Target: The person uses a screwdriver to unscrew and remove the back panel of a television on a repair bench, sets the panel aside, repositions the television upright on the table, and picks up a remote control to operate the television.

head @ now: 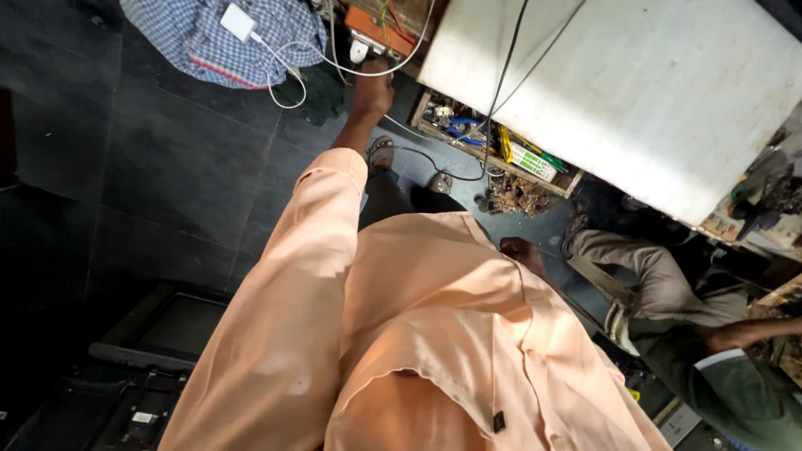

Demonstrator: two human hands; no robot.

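I look down my own peach shirt to the dark floor. My left hand (372, 90) is stretched out ahead at an orange switch board (378, 32), just below a white plug (357, 52). White cables (288, 67) loop around it. Its fingers are hidden, so I cannot tell whether it grips anything. My right hand (521, 249) hangs by my hip, showing only its back, and nothing is visible in it. My sandalled feet (381, 152) stand below the board.
A large white cabinet (652, 92) lies at the upper right, with a wooden tray of tools (501, 154) beneath its edge. A checked blue cloth (209, 42) carries a white charger (238, 21). An old screen (171, 326) rests on the floor at lower left. Another person (668, 284) sits at right.
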